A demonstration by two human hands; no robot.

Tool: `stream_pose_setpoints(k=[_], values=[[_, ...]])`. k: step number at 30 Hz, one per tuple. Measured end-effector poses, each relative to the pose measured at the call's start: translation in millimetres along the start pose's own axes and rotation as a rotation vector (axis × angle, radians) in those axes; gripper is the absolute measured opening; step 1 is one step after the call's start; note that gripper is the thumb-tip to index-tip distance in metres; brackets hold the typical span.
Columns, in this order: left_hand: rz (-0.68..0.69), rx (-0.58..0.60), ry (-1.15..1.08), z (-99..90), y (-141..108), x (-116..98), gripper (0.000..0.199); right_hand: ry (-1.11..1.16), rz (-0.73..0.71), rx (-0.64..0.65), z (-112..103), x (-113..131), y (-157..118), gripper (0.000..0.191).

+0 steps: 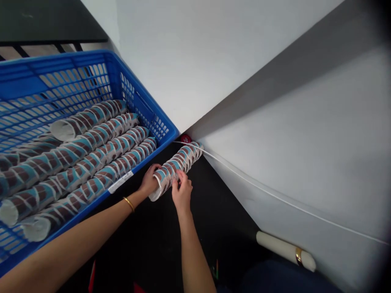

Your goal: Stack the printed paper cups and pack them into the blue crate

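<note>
A stack of nested paper cups or sleeves (179, 162), patterned brown, teal and white, lies on its side on the black table, its open end toward me. My left hand (150, 179), with a gold bangle at the wrist, is wrapped round the left side of the near end. On the right side of the stack, my right hand (182, 189) touches the surface with thumb and forefinger bent close together. Whether those fingertips pinch anything is too small to tell.
To the left stands a blue plastic basket (146, 110) with several similar stacks (113, 150). A white cord (259, 185) crosses the far end of my stack. A red round object (185, 138) sits behind it. A cream tube (282, 248) lies by the wall at right.
</note>
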State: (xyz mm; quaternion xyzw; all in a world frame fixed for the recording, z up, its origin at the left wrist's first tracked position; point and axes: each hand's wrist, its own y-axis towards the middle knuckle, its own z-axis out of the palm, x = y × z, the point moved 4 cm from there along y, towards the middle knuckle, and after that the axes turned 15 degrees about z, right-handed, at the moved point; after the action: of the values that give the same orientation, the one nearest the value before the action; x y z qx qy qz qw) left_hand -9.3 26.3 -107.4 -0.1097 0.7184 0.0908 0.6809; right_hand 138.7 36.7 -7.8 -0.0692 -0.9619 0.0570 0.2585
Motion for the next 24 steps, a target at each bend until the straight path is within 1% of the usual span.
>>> stream_pose_setpoints(k=[2, 5, 8, 11, 14, 16, 21, 24], values=[[0.006, -0.001, -0.003, 0.8, -1, 1, 0.029, 0.038, 0.100, -0.024, 3, -5, 13, 0.048], [0.009, -0.007, -0.003, 1.4, -3, 2, 0.031, -0.012, 0.193, -0.055, 9, -3, 33, 0.051], [0.010, -0.014, -0.001, 1.8, -3, 2, 0.032, -0.084, 0.230, -0.079, 14, 9, 48, 0.046], [0.013, -0.018, -0.003, 2.2, -3, 1, 0.032, -0.159, 0.248, -0.107, 14, 21, 53, 0.040], [0.015, -0.015, -0.008, 2.1, -3, -1, 0.030, -0.222, 0.234, -0.153, 8, 27, 50, 0.034], [0.015, -0.015, -0.012, 1.8, -3, -3, 0.028, -0.245, 0.202, -0.180, 3, 27, 47, 0.031], [0.017, -0.025, -0.029, 1.3, -2, -6, 0.027, -0.281, 0.036, -0.227, -2, 19, 50, 0.027], [0.018, -0.030, -0.036, 1.4, -2, -5, 0.027, -0.313, -0.002, -0.222, -1, 14, 55, 0.026]])
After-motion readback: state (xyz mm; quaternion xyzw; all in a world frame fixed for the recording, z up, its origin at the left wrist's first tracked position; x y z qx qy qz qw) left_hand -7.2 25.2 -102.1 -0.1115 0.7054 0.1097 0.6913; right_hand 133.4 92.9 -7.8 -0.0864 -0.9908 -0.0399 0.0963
